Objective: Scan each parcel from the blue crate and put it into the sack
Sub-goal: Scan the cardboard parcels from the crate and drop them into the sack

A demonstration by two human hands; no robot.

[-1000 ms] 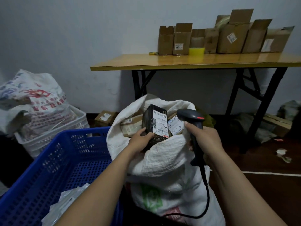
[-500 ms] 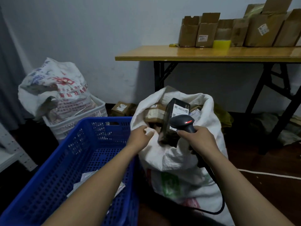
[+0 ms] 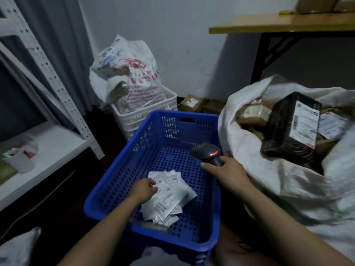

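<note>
The blue crate (image 3: 184, 114) stands on the floor, in front of the person. A small stack of flat grey parcels (image 3: 172, 198) lies on its perforated bottom, toward the near wall. The left grip (image 3: 145, 190) rests on the upper left edge of the top parcel with its fingers curled. Whether they have clamped the parcel cannot be told.

The right grip (image 3: 229, 174) is clenched round the handle of the black scanner (image 3: 208, 153). It holds the scanner over the right side of the crate, and a red light shows on the scanner's head.

The white sack (image 3: 247, 162) stands open, touching the crate's right wall. Inside it, a black parcel (image 3: 284, 131) with a white label leans among brown cardboard boxes (image 3: 253, 114).

Behind the crate, a white crate (image 3: 146, 117) holds a printed bag (image 3: 132, 73). A desk (image 3: 278, 24) stands along the wall at upper right.
</note>
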